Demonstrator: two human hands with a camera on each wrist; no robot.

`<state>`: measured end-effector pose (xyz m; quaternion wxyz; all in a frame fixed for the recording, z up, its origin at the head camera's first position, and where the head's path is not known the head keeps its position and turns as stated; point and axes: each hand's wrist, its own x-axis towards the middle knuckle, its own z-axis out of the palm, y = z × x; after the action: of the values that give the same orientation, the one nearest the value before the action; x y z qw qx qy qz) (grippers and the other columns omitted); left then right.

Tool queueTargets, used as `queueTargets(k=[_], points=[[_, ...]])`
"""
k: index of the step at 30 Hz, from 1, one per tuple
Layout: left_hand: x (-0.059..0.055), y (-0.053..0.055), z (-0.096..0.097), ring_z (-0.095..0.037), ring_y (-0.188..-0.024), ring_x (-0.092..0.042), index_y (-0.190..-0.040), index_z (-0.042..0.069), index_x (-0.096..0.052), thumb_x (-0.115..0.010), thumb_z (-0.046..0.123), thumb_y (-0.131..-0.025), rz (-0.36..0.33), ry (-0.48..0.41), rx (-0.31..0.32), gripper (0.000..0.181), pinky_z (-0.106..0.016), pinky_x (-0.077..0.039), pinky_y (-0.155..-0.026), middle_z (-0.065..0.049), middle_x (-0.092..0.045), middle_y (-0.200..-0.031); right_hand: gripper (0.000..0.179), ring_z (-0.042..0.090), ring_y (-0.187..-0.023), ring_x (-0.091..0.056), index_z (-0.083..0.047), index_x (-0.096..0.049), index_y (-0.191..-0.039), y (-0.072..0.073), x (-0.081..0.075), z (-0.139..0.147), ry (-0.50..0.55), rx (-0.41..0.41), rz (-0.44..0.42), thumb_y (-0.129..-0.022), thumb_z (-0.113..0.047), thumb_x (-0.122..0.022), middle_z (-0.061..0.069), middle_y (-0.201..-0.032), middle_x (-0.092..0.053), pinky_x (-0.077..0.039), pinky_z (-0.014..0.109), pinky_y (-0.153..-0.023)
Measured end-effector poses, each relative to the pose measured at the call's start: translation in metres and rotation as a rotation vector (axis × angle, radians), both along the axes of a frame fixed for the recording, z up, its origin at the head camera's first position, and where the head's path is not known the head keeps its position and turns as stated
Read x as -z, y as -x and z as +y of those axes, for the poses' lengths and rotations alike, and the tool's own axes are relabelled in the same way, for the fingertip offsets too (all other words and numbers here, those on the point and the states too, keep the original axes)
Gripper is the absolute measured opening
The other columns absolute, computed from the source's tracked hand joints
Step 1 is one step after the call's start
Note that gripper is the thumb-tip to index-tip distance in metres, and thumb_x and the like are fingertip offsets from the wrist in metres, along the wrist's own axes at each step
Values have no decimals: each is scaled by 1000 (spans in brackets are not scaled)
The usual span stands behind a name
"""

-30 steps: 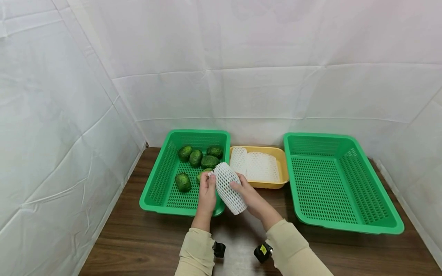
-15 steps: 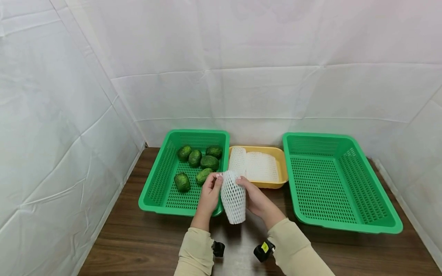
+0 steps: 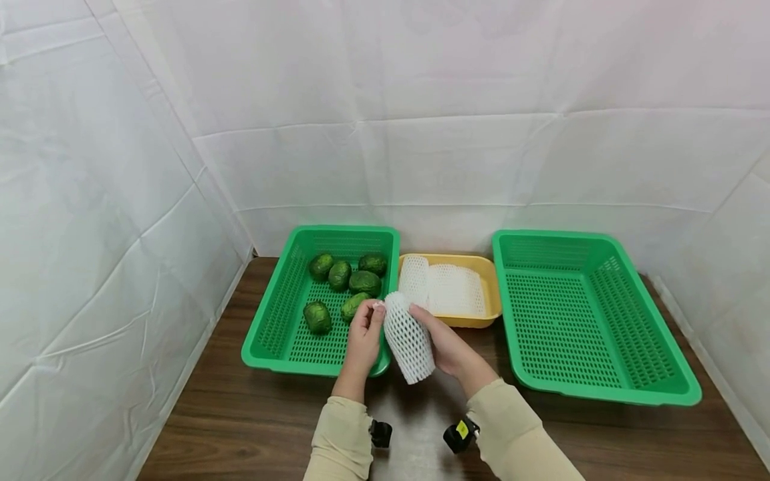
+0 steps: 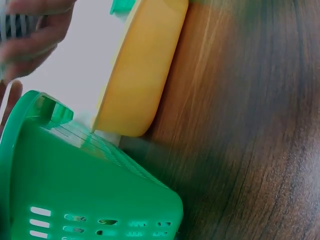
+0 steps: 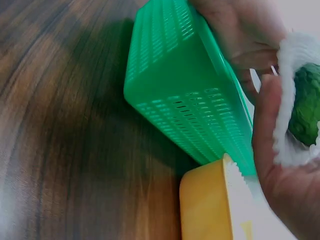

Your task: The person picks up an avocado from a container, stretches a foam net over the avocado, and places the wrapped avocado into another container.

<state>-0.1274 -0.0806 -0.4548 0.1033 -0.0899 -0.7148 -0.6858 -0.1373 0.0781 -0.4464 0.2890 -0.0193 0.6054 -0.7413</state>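
If the right hand (image 3: 448, 346) tips the net (image 3: 410, 342) it grips (left hand (image 3: 362, 339) pinching a scrap (image 3: 378, 306)), the fruit (image 5: 306, 102) could slip out.

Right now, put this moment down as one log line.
right grip: holds white foam-net sleeve, avocado-like fruit inside | left grip: at sleeve's far end | left green basket: six similar fruits | yellow tray: more sleeves

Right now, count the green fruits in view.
7 green fruits: four toward the back of the left green basket, one nearer front left, one by the left hand, one inside the white net sleeve. Others may be hidden.
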Motion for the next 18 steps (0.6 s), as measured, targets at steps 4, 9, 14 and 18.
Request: queueTargets(k=[4,9,14,18], points=[[14,6,-1,-13,-84,-53,-105,-3,-55,-48,8,-97,-15,7,-35,15,-35,-44,-75,-10,-57,-95,67,27,-112,-44,-10,-16,-142,-1,-2,9,17,-26,13,-93,-34,-54,18,-130,-35,-38,40,-92],[17,6,-1,-23,-102,-55,-117,6,-56,-47,22,-99,-26,86,-20,26,-41,-43,-86,-11,-61,-110,78,27,-103,-51,-14,-16,-139,5,-19,24,-38,53,34,-83,-16,-69,19,-126,-39,-47,43,-82],[14,8,4,-34,-127,-30,-124,10,-53,-55,25,-95,-125,372,-83,33,-54,-36,-92,-14,-40,-135,54,20,-97,-53,-6,-21,-132,33,-47,58,-45,158,116,-92,-17,-54,13,-118,-44,-46,38,-82],[14,11,10,-40,-128,-29,-134,16,-46,-61,24,-91,-321,559,-71,46,-54,-40,-87,-18,-29,-143,58,15,-98,-52,-6,-23,-141,62,-63,104,4,267,80,-97,-32,-48,3,-115,-47,-45,32,-82]])
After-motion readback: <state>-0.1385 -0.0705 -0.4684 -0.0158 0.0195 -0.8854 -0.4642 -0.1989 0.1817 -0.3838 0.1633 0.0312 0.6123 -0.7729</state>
